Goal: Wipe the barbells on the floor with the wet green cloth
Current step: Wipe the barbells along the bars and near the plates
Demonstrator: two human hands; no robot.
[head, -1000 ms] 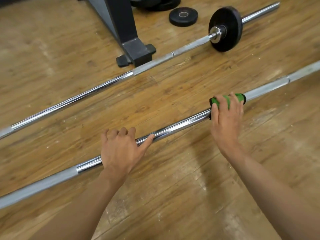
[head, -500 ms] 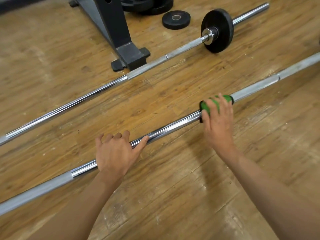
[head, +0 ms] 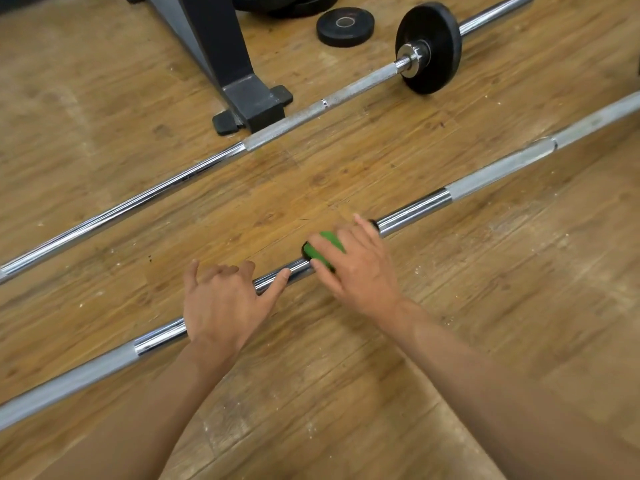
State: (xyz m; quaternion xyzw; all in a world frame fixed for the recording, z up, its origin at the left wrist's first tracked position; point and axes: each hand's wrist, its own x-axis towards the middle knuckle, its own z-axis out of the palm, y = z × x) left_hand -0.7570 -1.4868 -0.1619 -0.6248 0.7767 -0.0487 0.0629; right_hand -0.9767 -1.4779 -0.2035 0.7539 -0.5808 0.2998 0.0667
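Two chrome barbells lie on the wooden floor, running from lower left to upper right. The near barbell (head: 485,183) passes under both hands. My right hand (head: 356,268) wraps the green cloth (head: 325,249) around its smooth middle part. My left hand (head: 221,299) rests on the same bar just to the left, thumb along the bar and fingers curled over it. The far barbell (head: 138,202) lies behind, with a black weight plate (head: 429,46) on its right end.
A black metal rack leg and foot (head: 249,98) stands just behind the far barbell. A loose small black plate (head: 345,26) lies flat on the floor at the top, with more plates stacked behind it. Worn wooden floor (head: 485,341) surrounds everything.
My right hand has slid the green cloth leftward along the near barbell, ending close to my left hand. My left hand has stayed on the bar.
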